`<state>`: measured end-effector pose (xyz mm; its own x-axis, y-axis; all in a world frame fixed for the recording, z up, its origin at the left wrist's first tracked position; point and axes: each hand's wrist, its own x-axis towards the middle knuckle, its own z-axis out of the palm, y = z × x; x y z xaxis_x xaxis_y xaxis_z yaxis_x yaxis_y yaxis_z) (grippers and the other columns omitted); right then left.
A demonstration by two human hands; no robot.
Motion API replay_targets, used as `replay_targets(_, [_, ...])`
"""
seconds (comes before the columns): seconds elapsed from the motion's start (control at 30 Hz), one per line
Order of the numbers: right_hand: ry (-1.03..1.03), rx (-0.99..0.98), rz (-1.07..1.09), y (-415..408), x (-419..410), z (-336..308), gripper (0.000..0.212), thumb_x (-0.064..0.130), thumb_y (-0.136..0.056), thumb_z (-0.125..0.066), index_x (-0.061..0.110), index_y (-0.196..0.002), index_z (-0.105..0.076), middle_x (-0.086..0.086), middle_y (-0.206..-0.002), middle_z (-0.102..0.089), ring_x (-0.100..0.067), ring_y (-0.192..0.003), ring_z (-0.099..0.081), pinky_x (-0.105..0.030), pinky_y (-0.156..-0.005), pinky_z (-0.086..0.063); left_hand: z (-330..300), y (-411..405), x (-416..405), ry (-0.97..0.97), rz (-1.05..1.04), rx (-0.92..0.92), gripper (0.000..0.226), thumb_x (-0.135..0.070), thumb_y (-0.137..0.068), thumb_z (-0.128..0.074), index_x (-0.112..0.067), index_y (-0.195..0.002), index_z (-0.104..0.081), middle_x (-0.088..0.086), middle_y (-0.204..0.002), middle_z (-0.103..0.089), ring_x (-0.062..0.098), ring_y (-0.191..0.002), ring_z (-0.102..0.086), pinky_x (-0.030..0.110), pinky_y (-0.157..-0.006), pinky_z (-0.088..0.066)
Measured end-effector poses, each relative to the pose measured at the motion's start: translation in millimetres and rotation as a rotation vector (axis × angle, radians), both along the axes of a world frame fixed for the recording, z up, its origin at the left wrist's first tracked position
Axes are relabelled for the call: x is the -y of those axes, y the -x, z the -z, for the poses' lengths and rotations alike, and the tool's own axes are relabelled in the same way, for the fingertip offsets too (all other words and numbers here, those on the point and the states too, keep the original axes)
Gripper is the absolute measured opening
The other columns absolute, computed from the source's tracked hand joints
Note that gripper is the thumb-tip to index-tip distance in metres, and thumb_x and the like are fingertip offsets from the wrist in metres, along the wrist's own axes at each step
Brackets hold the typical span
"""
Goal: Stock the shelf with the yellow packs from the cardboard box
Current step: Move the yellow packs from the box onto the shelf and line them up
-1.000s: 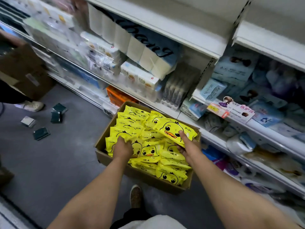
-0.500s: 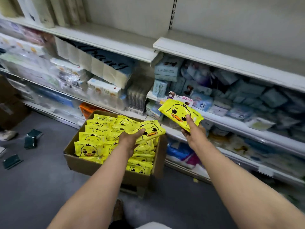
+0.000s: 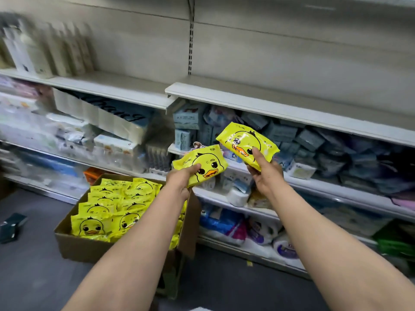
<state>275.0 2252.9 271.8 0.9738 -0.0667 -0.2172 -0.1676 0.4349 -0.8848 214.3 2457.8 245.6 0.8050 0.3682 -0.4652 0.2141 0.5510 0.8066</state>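
An open cardboard box on the floor at lower left holds several yellow packs printed with a duck face. My left hand grips one yellow duck pack by its lower edge, lifted above the box's right corner. My right hand grips a second yellow pack, tilted and held a little higher, in front of the middle shelf. A bare white shelf board runs across above both packs.
Shelves below hold blue tissue boxes, white tissue bundles and wrapped paper rolls. White bottles stand on the upper left shelf. Dark small packs lie on the grey floor at far left.
Both hands have risen from the box, each with a yellow pack, toward the shelves. The view has tilted upward, showing the bare upper shelf.
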Motion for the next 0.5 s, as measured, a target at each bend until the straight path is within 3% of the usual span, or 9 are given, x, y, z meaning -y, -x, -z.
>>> replay_targets(0.17, [-0.085, 0.064, 0.020, -6, 19, -24, 0.027, 0.010, -0.082, -0.077, 0.014, -0.105, -0.064, -0.008, -0.106, -0.073, -0.020, -0.085, -0.071, -0.029, -0.068, -0.061, -28, -19, 13, -0.020, -0.049, 0.080, 0.033, -0.014, -0.076, -0.083, -0.006, -0.104, -0.068, 0.012, -0.101, -0.073, 0.018, -0.065, -0.068, 0.020, -0.043, -0.050])
replay_targets(0.27, [-0.111, 0.103, 0.042, -10, 28, -40, 0.023, 0.006, -0.084, -0.074, 0.015, -0.102, -0.063, -0.005, -0.100, -0.073, -0.017, -0.080, -0.071, -0.028, -0.063, -0.060, -47, -28, 21, -0.035, -0.046, 0.123, 0.025, -0.022, -0.076, -0.083, -0.013, -0.089, -0.064, 0.011, -0.099, -0.073, 0.017, -0.062, -0.068, 0.022, -0.048, -0.053])
replay_targets(0.33, [-0.123, 0.130, 0.053, -13, 32, -50, 0.021, 0.004, -0.084, -0.073, 0.015, -0.099, -0.063, -0.004, -0.097, -0.072, -0.016, -0.078, -0.071, -0.031, -0.070, -0.061, -59, -33, 24, -0.053, -0.060, 0.143, 0.028, -0.025, -0.075, -0.084, -0.013, -0.089, -0.063, 0.010, -0.092, -0.073, 0.015, -0.055, -0.068, 0.024, -0.048, -0.055])
replay_targets(0.4, [-0.140, 0.151, 0.058, -15, 36, -57, 0.021, 0.002, -0.085, -0.072, 0.016, -0.098, -0.062, -0.005, -0.098, -0.071, -0.018, -0.083, -0.069, -0.034, -0.080, -0.058, -70, -37, 28, -0.042, -0.063, 0.170, 0.035, -0.022, -0.073, -0.085, -0.007, -0.098, -0.065, 0.013, -0.089, -0.074, 0.020, -0.060, -0.071, 0.033, -0.055, -0.060])
replay_targets(0.5, [-0.149, 0.174, 0.050, -20, 41, -67, 0.024, 0.004, -0.085, -0.073, 0.017, -0.102, -0.062, -0.004, -0.100, -0.072, -0.018, -0.084, -0.069, -0.029, -0.067, -0.061, -81, -43, 33, -0.016, -0.056, 0.211, 0.040, -0.013, -0.070, -0.087, 0.000, -0.101, -0.065, 0.018, -0.097, -0.073, 0.028, -0.077, -0.073, 0.047, -0.070, -0.061])
